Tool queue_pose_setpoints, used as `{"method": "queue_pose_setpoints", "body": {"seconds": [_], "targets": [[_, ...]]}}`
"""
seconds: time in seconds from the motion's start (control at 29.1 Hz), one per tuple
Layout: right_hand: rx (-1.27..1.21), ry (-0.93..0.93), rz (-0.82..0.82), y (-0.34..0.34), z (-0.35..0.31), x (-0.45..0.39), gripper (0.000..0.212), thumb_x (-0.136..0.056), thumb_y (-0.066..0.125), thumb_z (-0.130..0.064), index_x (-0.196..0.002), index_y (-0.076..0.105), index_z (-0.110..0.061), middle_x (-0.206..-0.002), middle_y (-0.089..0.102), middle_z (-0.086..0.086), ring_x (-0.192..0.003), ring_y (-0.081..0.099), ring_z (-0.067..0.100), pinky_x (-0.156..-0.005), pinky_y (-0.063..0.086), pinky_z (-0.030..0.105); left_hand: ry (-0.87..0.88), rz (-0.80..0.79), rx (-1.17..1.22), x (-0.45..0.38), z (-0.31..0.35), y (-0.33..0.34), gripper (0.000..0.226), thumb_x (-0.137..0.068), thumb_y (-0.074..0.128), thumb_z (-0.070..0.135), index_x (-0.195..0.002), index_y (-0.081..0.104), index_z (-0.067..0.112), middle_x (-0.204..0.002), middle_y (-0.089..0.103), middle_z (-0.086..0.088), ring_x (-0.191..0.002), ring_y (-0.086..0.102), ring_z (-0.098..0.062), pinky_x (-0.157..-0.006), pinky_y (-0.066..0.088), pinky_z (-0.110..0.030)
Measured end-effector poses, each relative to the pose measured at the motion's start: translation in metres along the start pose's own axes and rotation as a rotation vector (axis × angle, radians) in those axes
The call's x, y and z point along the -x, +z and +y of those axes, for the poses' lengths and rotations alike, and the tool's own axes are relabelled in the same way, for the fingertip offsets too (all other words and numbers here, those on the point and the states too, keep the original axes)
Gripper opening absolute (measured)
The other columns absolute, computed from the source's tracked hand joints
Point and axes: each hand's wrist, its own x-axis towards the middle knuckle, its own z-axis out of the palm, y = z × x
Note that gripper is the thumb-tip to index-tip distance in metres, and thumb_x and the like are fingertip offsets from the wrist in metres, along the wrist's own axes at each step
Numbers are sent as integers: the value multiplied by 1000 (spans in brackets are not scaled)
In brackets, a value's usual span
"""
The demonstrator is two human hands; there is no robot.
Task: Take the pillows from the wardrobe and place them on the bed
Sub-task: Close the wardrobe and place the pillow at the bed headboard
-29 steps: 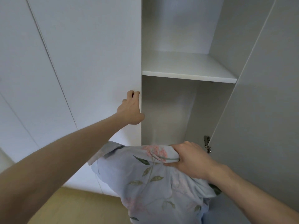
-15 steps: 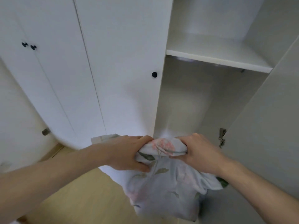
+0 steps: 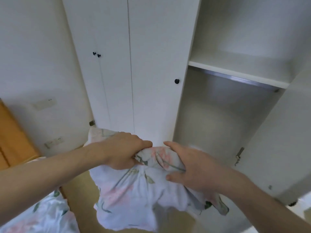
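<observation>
Pillow (image 3: 134,199): floral print, pink blooms and green leaves on pale cloth; hangs below both hands in front of the open wardrobe (image 3: 227,123), outside its compartment, over the wood floor (image 3: 80,187).

Left hand (image 3: 124,152): fingers curled tight round the bunched top edge of the pillow, gripping it from the left.

Right hand (image 3: 190,170): thumb and fingers wrapped over the same gathered edge, just right of the left fingers; a fold of cloth shows between the two hands.

Shelf (image 3: 235,71): white, inside the wardrobe, above and beyond the right fingers.

Closed doors (image 3: 151,64): white, beyond the left fingers; one black knob (image 3: 176,81) near the open edge, a pair of knobs (image 3: 96,54) further left.

Bed (image 3: 38,214): matching floral cover, lower left, below the left forearm.

Open door (image 3: 286,140): right of the right fingers, hinge (image 3: 239,155) visible.
</observation>
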Motion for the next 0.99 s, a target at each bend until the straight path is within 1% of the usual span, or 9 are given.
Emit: {"method": "queue_pose_setpoints", "body": {"seconds": [0.14,0.24,0.34,0.45,0.58,0.69,0.79,0.86,0.99], "targets": [[-120,-167,119,-16,-4,50,69,-91,65,-52,-148,26,-53,-148,31,-38,-123,41,-14,-98,33,13,-82,-24,-91,22,31,-10,26,-79,54,39,-102,42,37,-90,62,8,-85,63,-25,-67,45,-38],[-123,-369,315,-32,0,100,45,-93,67,-38,-135,51,-44,-142,41,-34,-127,43,-13,-99,32,3,-172,22,-168,43,65,-20,27,-80,58,44,-101,42,37,-93,65,6,-89,65,-26,-65,41,-36],[-118,-553,605,-39,3,120,31,-91,72,-14,-118,70,-27,-137,56,-15,-122,56,3,-100,42,17,-257,49,-151,58,65,-26,26,-84,57,52,-102,46,36,-94,66,7,-91,65,-24,-68,44,-36],[-67,-750,1002,-46,9,131,30,-80,69,12,-91,79,-14,-114,69,7,-96,64,11,-84,50,26,-308,37,-124,69,64,-27,27,-84,59,57,-100,47,38,-91,66,11,-89,64,-18,-72,49,-37],[34,-683,1417,-62,32,139,34,-79,66,11,-95,71,-19,-115,62,10,-100,63,33,-84,52,44,-335,82,-143,77,67,-34,36,-82,56,62,-111,50,41,-99,68,13,-95,65,-16,-76,52,-38],[38,-597,1449,-64,42,128,41,-81,64,11,-113,68,-14,-134,49,16,-125,51,42,-107,43,49,-336,130,-164,79,70,-40,46,-81,54,65,-121,50,44,-106,70,13,-100,66,-17,-77,52,-37],[41,-592,1422,-53,45,112,59,-78,56,21,-128,60,-9,-155,37,11,-149,27,31,-117,29,61,-344,154,-171,81,71,-44,47,-82,55,66,-123,50,44,-106,69,13,-101,65,-17,-77,51,-36],[38,-611,1416,-49,47,102,66,-76,49,25,-130,60,-11,-162,30,1,-154,18,26,-118,23,66,-358,156,-175,82,72,-46,48,-84,56,65,-126,50,44,-107,69,11,-101,65,-18,-75,48,-35],[2,-657,1390,-46,41,80,60,-84,42,22,-128,65,-12,-165,24,-6,-155,16,24,-122,17,58,-393,146,-176,80,64,-43,49,-83,56,64,-127,50,43,-109,69,10,-104,65,-19,-78,50,-36]]}}
